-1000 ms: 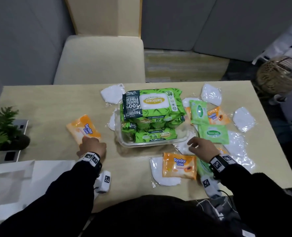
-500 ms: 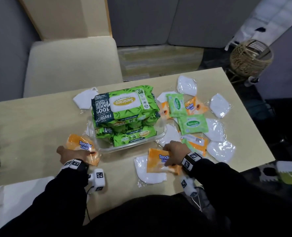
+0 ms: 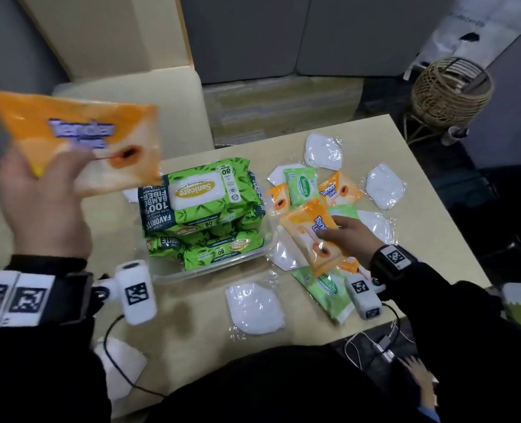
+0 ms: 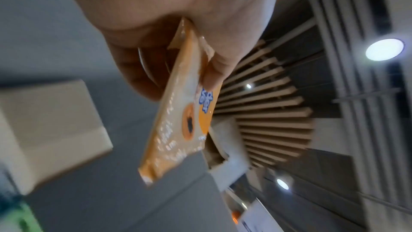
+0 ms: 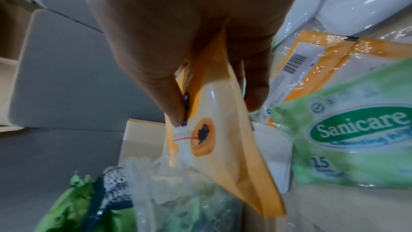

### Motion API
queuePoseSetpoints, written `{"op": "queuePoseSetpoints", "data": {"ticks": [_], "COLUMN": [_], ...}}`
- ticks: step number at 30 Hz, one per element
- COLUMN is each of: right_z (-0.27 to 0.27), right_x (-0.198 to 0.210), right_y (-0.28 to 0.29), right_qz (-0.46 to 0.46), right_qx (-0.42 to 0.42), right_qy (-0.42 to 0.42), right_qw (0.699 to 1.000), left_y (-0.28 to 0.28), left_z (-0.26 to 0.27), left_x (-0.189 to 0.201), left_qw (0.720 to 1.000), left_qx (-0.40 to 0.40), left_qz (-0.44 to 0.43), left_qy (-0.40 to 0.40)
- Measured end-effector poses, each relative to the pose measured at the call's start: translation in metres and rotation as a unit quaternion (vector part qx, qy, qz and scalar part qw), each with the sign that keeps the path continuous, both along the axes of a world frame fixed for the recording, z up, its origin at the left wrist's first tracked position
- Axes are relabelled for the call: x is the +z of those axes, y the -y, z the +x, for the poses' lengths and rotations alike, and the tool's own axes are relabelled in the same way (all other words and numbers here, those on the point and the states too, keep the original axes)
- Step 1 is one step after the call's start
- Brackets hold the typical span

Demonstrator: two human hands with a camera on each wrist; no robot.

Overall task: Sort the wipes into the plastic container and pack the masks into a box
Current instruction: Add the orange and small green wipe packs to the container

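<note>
- Head view: the counter [image 3: 399, 166] carries a clear plastic container [image 3: 210, 270] already stacked high with big green wipe packs [image 3: 198, 196], with small packs and wrapped white masks [image 3: 254, 306] scattered to its right and front.
- A second ago both orange wipe packs lay flat on the counter, one on each side of the container; now both are off the surface.
- The left hand [image 3: 42, 203] has risen well above the counter and grasps the left orange pack [image 3: 79, 138] at its lower edge, thumb on the printed face; the left wrist view shows the pack [image 4: 178, 112] pinched between thumb and fingers, with ceiling behind it.
- The right hand [image 3: 350, 236] grasps the right orange pack [image 3: 311, 233], tilted and lifted just beside the container's right wall; the right wrist view shows that pack [image 5: 223, 138] hanging over the container's edge.
- This likely means two more wipes are on their way in, though the heap leaves little room on top.
- Several small green packs [image 3: 323, 285], other orange ones [image 3: 338, 190] and all the masks remain unsorted; no box for the masks is clearly in view.
</note>
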State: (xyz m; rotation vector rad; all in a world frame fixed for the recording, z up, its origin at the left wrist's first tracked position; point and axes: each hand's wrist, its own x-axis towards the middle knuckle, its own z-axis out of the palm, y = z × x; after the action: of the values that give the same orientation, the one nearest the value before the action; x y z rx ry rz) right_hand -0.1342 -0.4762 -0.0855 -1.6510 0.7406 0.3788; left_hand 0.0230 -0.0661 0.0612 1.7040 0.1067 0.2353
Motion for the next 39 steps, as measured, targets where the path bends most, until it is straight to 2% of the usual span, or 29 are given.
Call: {"op": "queuePoseSetpoints", "data": {"ticks": [1,4,7,9,12,14,16,18,20,22,24,26,30,34,36,39], "right_z": [0.002,0.004,0.008,0.010,0.009,0.007,0.004,0.001,-0.003,-0.005,-0.004,-0.003,0.000,0.002,0.003,0.004], "right_x": [0.006,0.018,0.022,0.023,0.033,0.038,0.042,0.038,0.030,0.014,-0.004,-0.018,-0.035,-0.044,-0.048,-0.054], "right_y": [0.002,0.009,0.017,0.020,0.021,0.023,0.026,0.036,0.049,0.066,0.086,0.103,0.122,0.126,0.128,0.129], "right_qz": [0.019,0.065,0.082,0.098,0.141,0.126,0.112,0.105,0.083,0.056,0.023,0.010,0.009,0.021,0.026,0.035], "right_qx": [-0.014,-0.017,-0.014,-0.023,0.004,0.058,0.111,0.120,0.095,0.031,-0.029,-0.075,-0.129,-0.148,-0.151,-0.157], "right_qy": [0.012,0.035,0.031,0.028,0.051,0.066,0.084,0.090,0.086,0.069,0.036,0.013,-0.013,-0.014,-0.013,-0.020], "right_qw": [1.000,0.997,0.996,0.995,0.989,0.988,0.984,0.983,0.988,0.996,0.999,0.997,0.991,0.989,0.988,0.987], "left_y": [0.027,0.108,0.159,0.182,0.210,0.223,0.235,0.247,0.260,0.275,0.290,0.303,0.320,0.322,0.320,0.322], "left_z": [-0.005,-0.036,-0.055,-0.063,-0.071,-0.073,-0.077,-0.080,-0.081,-0.078,-0.070,-0.060,-0.050,-0.053,-0.053,-0.051], "left_x": [0.010,0.015,-0.024,-0.042,-0.069,-0.081,-0.089,-0.098,-0.110,-0.125,-0.140,-0.156,-0.180,-0.195,-0.202,-0.211], "left_qw": [0.999,0.981,0.943,0.925,0.912,0.903,0.881,0.876,0.894,0.912,0.914,0.906,0.855,0.799,0.768,0.760], "left_qx": [-0.032,-0.192,-0.302,-0.328,-0.330,-0.312,-0.301,-0.306,-0.307,-0.287,-0.262,-0.234,-0.201,-0.213,-0.232,-0.238], "left_qz": [-0.022,0.030,0.075,0.151,0.207,0.259,0.342,0.357,0.308,0.239,0.219,0.243,0.342,0.399,0.459,0.503], "left_qy": [0.013,-0.022,-0.118,-0.116,-0.131,-0.143,-0.129,-0.104,-0.109,-0.167,-0.219,-0.256,-0.334,-0.397,-0.381,-0.335]}}
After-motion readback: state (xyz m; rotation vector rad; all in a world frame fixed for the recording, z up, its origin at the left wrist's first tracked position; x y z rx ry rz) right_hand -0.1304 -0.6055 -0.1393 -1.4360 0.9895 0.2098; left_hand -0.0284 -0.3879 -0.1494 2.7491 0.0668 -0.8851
